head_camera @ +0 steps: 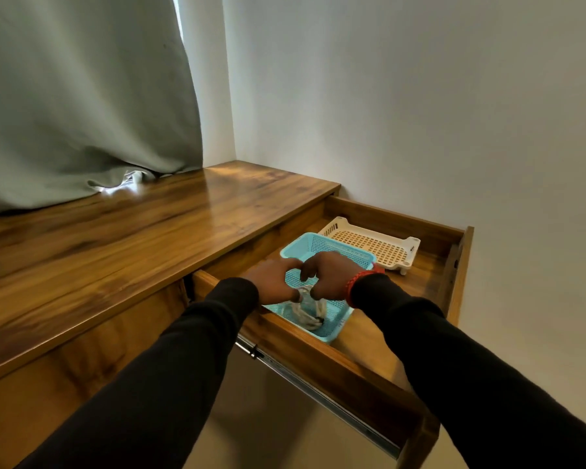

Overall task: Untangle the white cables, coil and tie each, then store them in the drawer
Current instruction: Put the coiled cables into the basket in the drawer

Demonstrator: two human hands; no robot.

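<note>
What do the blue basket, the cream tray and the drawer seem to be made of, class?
Blue basket: probably moulded plastic, matte, its walls a fine regular mesh. Cream tray: likely plastic too, with uniform slotted holes and small moulded feet. Drawer: wood or wood-look laminate, brown grain, slightly glossy; which of the two cannot be told.

Drawer (362, 360): we saw it pulled fully out, open from above.
Blue basket (322, 243): it filled the drawer's left part; both hands crowded over it.
White tray (369, 243): it sat just behind the basket, blocking the far corner.
Drawer floor: we found bare wood right of the basket.
Tabletop (115, 231): it lay broadly open, with the curtain (82, 96) draping its rear edge.
</note>
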